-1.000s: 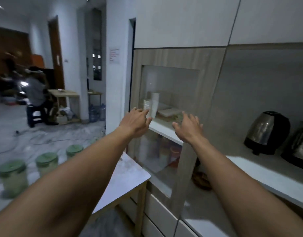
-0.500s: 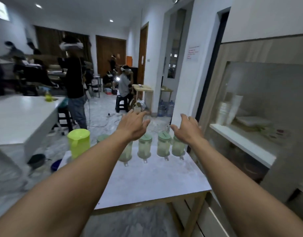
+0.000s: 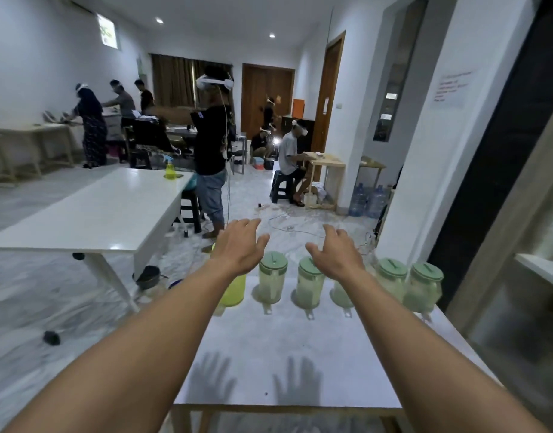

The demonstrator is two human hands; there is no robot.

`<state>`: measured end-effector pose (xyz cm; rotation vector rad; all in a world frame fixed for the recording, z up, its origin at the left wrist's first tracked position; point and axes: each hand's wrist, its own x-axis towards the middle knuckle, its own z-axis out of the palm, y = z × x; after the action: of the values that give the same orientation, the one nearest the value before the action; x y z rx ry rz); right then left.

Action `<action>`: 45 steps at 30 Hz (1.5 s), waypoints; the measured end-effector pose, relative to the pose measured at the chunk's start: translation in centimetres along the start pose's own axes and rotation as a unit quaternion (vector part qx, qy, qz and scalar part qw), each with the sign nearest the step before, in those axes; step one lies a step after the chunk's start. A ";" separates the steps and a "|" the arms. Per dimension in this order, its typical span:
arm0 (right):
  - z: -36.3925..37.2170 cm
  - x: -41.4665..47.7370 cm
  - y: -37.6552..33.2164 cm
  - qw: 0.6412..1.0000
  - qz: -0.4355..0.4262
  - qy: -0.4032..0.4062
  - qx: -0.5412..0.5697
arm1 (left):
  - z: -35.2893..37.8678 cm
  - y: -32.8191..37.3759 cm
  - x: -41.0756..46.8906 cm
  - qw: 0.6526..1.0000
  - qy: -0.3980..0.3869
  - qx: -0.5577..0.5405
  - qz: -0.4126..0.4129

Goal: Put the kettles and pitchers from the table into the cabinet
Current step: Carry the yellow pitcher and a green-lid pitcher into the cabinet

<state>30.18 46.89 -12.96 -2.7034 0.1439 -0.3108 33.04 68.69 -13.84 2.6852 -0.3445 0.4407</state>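
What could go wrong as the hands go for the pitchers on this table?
The green-lidded pitchers stand close together in a row at the table's far edge, so a reaching left hand or right hand might push one off. The right forearm hides most of one pitcher, which could get bumped. The yellow pitcher sits near the left corner.

The head camera is turning away from the cabinet [image 3: 518,245], which is now sliding to the right edge of the view, and is centring on the table [image 3: 300,354]. The row of green-lidded pitchers [image 3: 272,278] is coming fully into view, along with the yellow pitcher [image 3: 234,292]. The left hand [image 3: 239,248] and right hand [image 3: 336,254] are now hovering, fingers spread, above the row instead of in front of the cabinet shelf
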 end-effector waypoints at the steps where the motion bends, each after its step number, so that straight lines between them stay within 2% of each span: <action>1: 1.4 0.9 -0.8 1.000 -0.001 -0.003 0.006 | 0.5 -1.5 0.4 1.000 -0.006 -0.006 -0.008; 9: 11.4 5.3 -2.3 0.998 0.014 -0.052 0.044 | 6.5 -9.4 2.3 0.992 -0.031 -0.079 -0.095; 15: 19.0 8.9 0.0 0.993 0.036 -0.092 0.064 | 12.7 -12.8 4.7 0.965 -0.016 -0.177 -0.195; 19: 22.9 11.1 1.6 0.988 0.064 -0.102 0.091 | 16.4 -14.4 6.2 0.921 0.012 -0.252 -0.297; 25: 28.2 13.3 3.8 0.969 0.130 -0.104 0.181 | 21.4 -16.5 8.2 0.830 -0.015 -0.364 -0.423; 28: 30.1 14.4 4.3 0.952 0.159 -0.094 0.243 | 23.3 -17.2 8.5 0.821 -0.012 -0.381 -0.425; 33: 32.3 15.8 4.3 0.923 0.189 -0.068 0.329 | 25.2 -17.7 9.0 0.839 0.042 -0.348 -0.417; 37: 33.9 15.9 3.9 0.898 0.218 -0.060 0.377 | 25.8 -17.4 9.2 0.840 0.081 -0.352 -0.405; 45: 34.3 16.1 2.4 0.894 0.210 0.008 0.396 | 25.1 -17.5 10.0 0.836 0.123 -0.357 -0.397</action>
<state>53.79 55.71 -41.35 -1.8007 0.4828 -0.1961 53.78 72.02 -38.18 1.7759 0.5751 0.2965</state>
